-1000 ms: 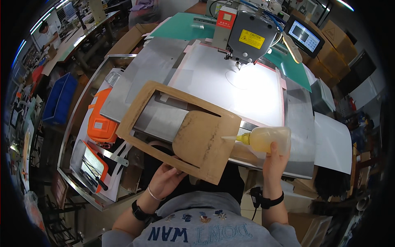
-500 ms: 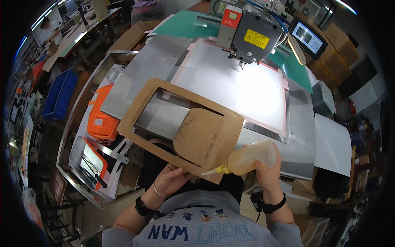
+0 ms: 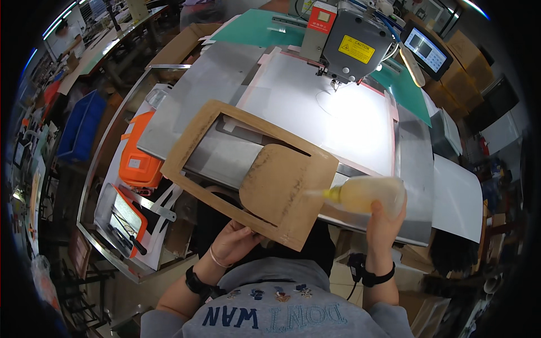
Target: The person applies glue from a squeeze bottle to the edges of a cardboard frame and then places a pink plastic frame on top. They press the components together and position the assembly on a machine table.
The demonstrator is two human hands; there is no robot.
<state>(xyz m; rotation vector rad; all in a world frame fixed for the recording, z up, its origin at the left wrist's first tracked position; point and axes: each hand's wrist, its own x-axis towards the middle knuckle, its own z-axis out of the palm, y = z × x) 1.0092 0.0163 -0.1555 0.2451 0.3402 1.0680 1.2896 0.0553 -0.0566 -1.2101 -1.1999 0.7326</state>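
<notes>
A brown cardboard template (image 3: 282, 183) with a wide cut-out and a rounded tongue is tilted over the machine table's near edge. Dark smudges mark its tongue. My left hand (image 3: 234, 242) pinches the template's lower edge, thumb on top and fingers underneath. In my right hand (image 3: 386, 222) is a translucent squeeze bottle (image 3: 372, 194) with a yellow cap and pale yellowish contents. The bottle lies nearly level, its thin nozzle pointing left over the template's right part. Blur hides whether the nozzle touches the cardboard.
An embroidery machine head (image 3: 355, 53) stands over a white sheet (image 3: 315, 107) with pink taped edges. A control screen (image 3: 425, 50) is at the back right. On the left lie an orange case (image 3: 138, 158), an orange-rimmed tray (image 3: 127, 214) and a metal ruler (image 3: 152, 205). A blue crate (image 3: 81, 127) stands further left.
My right hand has carried the bottle up and to the right, its nozzle moving from the template's near lower corner to beside the smudged tongue. My left hand keeps its pinch; the template has shifted slightly.
</notes>
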